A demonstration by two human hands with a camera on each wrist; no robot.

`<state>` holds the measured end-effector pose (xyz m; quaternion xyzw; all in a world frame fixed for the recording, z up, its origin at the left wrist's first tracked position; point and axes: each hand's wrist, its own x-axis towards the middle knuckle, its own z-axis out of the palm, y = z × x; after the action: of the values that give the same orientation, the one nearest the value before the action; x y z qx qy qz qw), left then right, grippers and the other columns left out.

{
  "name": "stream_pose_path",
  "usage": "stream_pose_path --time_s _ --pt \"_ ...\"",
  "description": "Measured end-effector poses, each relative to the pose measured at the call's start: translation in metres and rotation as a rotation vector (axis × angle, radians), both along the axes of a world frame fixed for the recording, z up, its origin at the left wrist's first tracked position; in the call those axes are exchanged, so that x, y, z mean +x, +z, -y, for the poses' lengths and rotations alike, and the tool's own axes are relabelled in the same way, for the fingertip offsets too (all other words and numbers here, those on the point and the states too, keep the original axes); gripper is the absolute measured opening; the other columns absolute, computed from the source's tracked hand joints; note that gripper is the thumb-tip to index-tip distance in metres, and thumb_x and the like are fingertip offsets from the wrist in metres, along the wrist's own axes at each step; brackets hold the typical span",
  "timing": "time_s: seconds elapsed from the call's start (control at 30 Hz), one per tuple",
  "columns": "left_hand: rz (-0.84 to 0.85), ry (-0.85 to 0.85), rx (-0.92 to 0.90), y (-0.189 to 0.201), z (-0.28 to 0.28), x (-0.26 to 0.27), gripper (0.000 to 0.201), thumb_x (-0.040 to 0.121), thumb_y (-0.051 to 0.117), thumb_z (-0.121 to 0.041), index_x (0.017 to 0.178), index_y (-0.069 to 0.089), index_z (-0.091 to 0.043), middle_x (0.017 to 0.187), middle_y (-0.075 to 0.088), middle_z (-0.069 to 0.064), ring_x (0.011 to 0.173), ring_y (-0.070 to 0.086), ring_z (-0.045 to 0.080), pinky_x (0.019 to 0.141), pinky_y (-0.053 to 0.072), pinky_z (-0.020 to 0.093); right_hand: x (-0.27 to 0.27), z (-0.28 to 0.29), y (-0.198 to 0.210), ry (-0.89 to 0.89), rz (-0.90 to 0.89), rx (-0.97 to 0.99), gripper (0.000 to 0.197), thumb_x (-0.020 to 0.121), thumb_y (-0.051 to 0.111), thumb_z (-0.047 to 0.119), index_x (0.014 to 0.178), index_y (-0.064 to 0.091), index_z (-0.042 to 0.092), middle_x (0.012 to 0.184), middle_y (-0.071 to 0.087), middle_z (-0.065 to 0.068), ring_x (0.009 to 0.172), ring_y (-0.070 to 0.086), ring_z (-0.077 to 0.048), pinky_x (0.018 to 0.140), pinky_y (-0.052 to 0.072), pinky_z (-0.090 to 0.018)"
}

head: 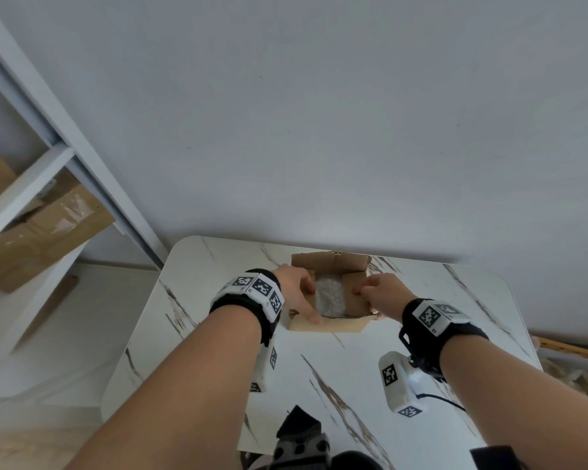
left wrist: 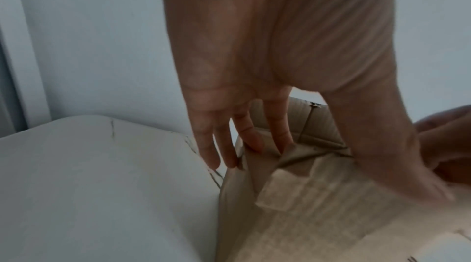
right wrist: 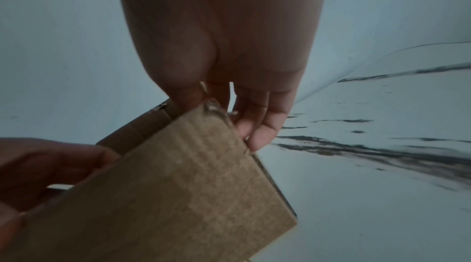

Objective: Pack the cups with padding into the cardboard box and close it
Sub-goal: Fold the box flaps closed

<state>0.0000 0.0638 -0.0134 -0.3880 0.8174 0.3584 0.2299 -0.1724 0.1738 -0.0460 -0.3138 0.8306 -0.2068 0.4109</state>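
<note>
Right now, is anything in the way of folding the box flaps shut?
Nothing visible blocks them. The white padding lies low inside the cardboard box, below the flaps. The left hand and right hand are already on the side flaps.

The desk [head: 218, 334] is white with dark marble-like veins and rounded corners, its far edge against a pale wall. A cardboard box [head: 330, 325] rests directly on the desk, near that far edge and about midway along it. The box's flaps stand open, and white padding [head: 330, 295] shows inside. The desk surface around the box is bare.
</note>
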Motion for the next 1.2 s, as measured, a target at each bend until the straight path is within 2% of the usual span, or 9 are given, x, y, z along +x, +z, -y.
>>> stream_pose_path --time_s 0.2,0.37,0.5,0.6,0.7,0.8,0.9,1.0,1.2 --pt "-0.075 0.089 -0.014 -0.003 0.002 0.002 0.055 0.069 0.081 -0.048 0.114 0.067 -0.02 0.119 0.066 -0.005 0.109 0.061 0.015 0.098 0.049 0.031 -0.005 -0.009 0.004 -0.032 0.156 -0.047 0.027 0.087 0.061 0.04 0.088 0.07 0.015 0.079 0.066 -0.001 0.071 0.06 -0.013 0.064 0.053 -0.026" --pt "-0.079 0.099 -0.103 -0.007 0.0 -0.001 0.037 0.079 0.076 -0.04 0.106 0.072 -0.014 0.113 0.07 0.0 0.105 0.064 0.018 0.09 0.05 0.029 -0.009 -0.015 0.004 0.012 0.154 -0.054 0.047 0.074 0.069 0.056 0.095 0.073 0.014 0.089 0.065 -0.006 0.085 0.065 -0.019 0.083 0.059 -0.035" --pt "-0.07 0.119 -0.235 -0.014 -0.004 -0.005 0.029 0.082 0.074 -0.032 0.103 0.07 -0.014 0.114 0.068 0.001 0.106 0.063 0.02 0.086 0.047 0.029 -0.009 -0.018 0.004 0.1 0.113 -0.036 0.027 0.076 0.076 0.021 0.101 0.066 0.016 0.08 0.06 0.001 0.075 0.061 -0.016 0.081 0.059 -0.037" --pt "-0.049 0.181 -0.289 -0.018 -0.008 -0.01 0.049 0.078 0.078 -0.03 0.116 0.056 -0.009 0.119 0.063 0.007 0.108 0.061 0.025 0.086 0.047 0.032 -0.005 -0.018 0.0 0.148 -0.137 0.008 0.044 0.071 0.079 0.023 0.104 0.052 0.014 0.082 0.059 0.0 0.07 0.06 -0.02 0.079 0.056 -0.042" --pt "-0.048 0.306 -0.279 -0.02 -0.006 -0.01 0.083 0.067 0.086 -0.031 0.128 0.036 -0.006 0.126 0.051 0.013 0.113 0.058 0.032 0.09 0.05 0.038 -0.007 -0.018 -0.003 0.149 -0.247 -0.012 0.09 0.065 0.084 0.033 0.137 0.031 0.022 0.129 0.047 -0.008 0.103 0.06 -0.025 0.087 0.054 -0.043" --pt "-0.09 0.349 -0.234 -0.021 -0.006 -0.006 0.095 0.065 0.088 -0.031 0.136 0.026 -0.017 0.125 0.048 0.015 0.106 0.06 0.034 0.086 0.053 0.04 -0.007 -0.016 0.0 0.226 -0.256 -0.082 0.123 0.066 0.084 0.025 0.149 -0.005 0.042 0.146 0.031 -0.011 0.109 0.058 -0.027 0.092 0.051 -0.036" --pt "-0.1 0.216 -0.17 -0.021 -0.004 -0.002 0.093 0.075 0.08 -0.028 0.144 0.018 -0.033 0.122 0.056 0.014 0.097 0.065 0.033 0.082 0.057 0.04 -0.006 -0.014 -0.001 0.296 -0.284 -0.125 0.111 0.069 0.08 0.022 0.149 0.007 0.045 0.144 0.04 -0.004 0.095 0.058 -0.02 0.09 0.049 -0.032" --pt "-0.114 0.177 -0.082 -0.016 0.001 0.001 0.086 0.08 0.076 -0.022 0.145 0.02 -0.033 0.116 0.061 0.014 0.093 0.068 0.034 0.082 0.059 0.043 -0.008 -0.014 -0.001 0.251 -0.286 -0.15 0.097 0.069 0.079 0.023 0.147 0.023 0.042 0.136 0.05 0.001 0.086 0.05 -0.013 0.09 0.048 -0.03" --pt "-0.164 0.191 -0.046 -0.018 0.006 0.007 0.075 0.078 0.076 -0.017 0.142 0.039 -0.031 0.118 0.061 0.009 0.101 0.066 0.032 0.08 0.06 0.041 -0.008 -0.013 0.003 0.21 -0.281 -0.175 0.069 0.068 0.077 0.019 0.127 0.049 0.041 0.122 0.062 0.008 0.092 0.064 -0.017 0.089 0.051 -0.034"
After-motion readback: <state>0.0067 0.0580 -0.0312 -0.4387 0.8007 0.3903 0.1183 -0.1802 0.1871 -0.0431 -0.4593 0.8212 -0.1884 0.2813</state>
